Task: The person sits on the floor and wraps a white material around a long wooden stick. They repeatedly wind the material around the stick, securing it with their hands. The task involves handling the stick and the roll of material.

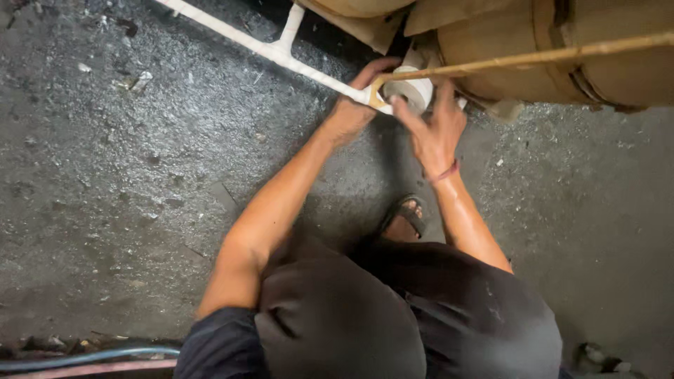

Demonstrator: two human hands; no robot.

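A: Where is the roll of white tape (pixel 413 90)?

B: In the upper middle of the frame, right at the end of the white-wrapped frame rod (pixel 232 35). Its round face looks toward the camera, so the axis of the roll runs roughly up toward the viewer.

A: And the rod's long axis?

B: It runs diagonally, from the upper left of the frame down to the roll, with a short white branch rising off it partway along. A bare cane strip (pixel 533 56) leaves the same joint and stretches toward the upper right edge, almost level.

A: How do the hands sit on it?

B: The left hand (pixel 354 105) is clenched around the rod end, just left of the roll, thumb arched over the top. The right hand (pixel 437 130) is on the roll's right and lower side; its grip is loose, fingers spread, one fingertip pressing the roll's lower edge. So the roll lies between the two hands, touching both.

A: Around them?

B: Tan cushioned furniture (pixel 562 49) fills the upper right, behind the strip. Below is a dark, gritty floor (pixel 105 175). A sandalled foot (pixel 406 217) shows between the forearms, and a blue hose (pixel 84 356) lies at the lower left.
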